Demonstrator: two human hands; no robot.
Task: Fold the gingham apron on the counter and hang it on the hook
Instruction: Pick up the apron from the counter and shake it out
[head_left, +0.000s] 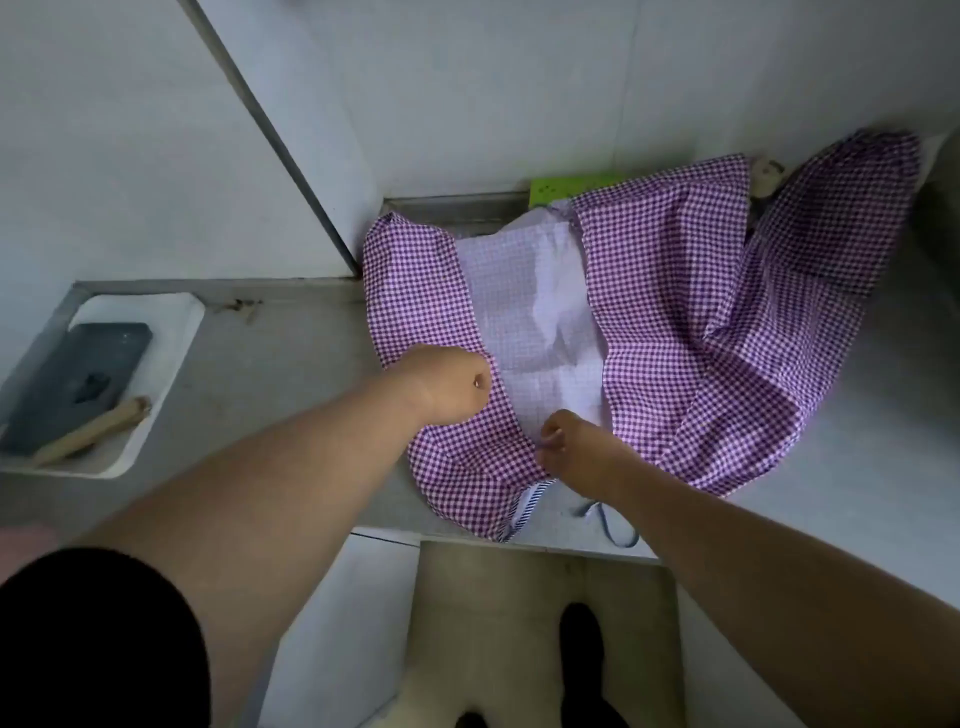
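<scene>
The purple gingham apron (670, 312) lies spread and rumpled on the steel counter (291, 353), its pale inner side showing in the middle. My left hand (449, 382) rests on the apron's left flap with its fingers curled under, gripping the cloth edge. My right hand (569, 449) pinches the apron's near edge beside the pale lining. A striped hem hangs over the counter's front edge, and a thin strap (613, 525) trails there too. No hook is in view.
A white tray (171, 332) at the left holds a dark phone (78, 384) and a wooden stick (93, 428). A green item (561, 187) and a small object sit behind the apron by the wall. Below the counter are the floor and my shoe (582, 654).
</scene>
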